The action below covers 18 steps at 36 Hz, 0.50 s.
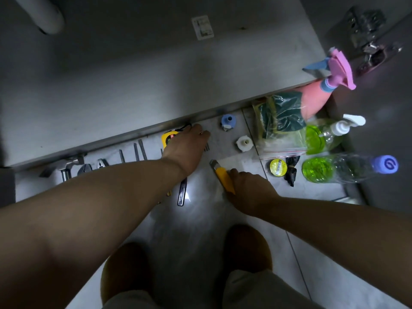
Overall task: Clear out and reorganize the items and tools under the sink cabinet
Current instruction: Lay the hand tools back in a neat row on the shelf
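My left hand (187, 148) reaches over a yellow tape measure (168, 138) lying by the cabinet's front edge (133, 132); its fingers curl over it, though the grip itself is hidden. My right hand (249, 186) holds a yellow utility knife (224, 178) on the floor, blade end pointing away from me. Tools lie in a row on the floor at left: a hammer (63, 167), pliers (85, 168), several screwdrivers (137, 151) and a dark metal tool (182, 192).
On the right lie a pink spray bottle (316, 97), bagged green scouring pads (281, 117), a green soap pump bottle (323, 136), a clear bottle with a blue cap (347, 168), a tape roll (278, 167), and blue (228, 121) and white (244, 142) fittings. My slippers (247, 246) stand below.
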Each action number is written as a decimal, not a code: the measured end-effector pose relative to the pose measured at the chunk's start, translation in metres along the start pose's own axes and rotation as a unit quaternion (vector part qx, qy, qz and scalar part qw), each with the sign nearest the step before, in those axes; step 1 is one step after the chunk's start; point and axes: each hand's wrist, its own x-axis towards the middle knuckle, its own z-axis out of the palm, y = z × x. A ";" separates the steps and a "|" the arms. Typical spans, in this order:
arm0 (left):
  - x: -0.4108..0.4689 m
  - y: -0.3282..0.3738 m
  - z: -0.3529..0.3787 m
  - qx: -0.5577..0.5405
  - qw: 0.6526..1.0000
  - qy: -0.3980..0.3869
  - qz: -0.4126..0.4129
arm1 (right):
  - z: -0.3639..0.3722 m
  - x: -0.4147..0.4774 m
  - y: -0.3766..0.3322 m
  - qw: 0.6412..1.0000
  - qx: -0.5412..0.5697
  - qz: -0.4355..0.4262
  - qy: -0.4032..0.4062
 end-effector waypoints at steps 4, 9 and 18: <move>-0.013 -0.009 -0.004 0.006 1.000 0.016 0.009 | -0.003 0.011 -0.008 0.998 -0.052 -0.027 0.023; -0.044 -0.025 -0.014 0.057 0.994 0.069 0.067 | -0.004 0.019 -0.016 0.996 -0.074 -0.016 0.037; -0.096 -0.038 0.011 0.131 0.970 -0.063 0.196 | -0.005 0.015 -0.020 0.999 -0.023 0.024 0.028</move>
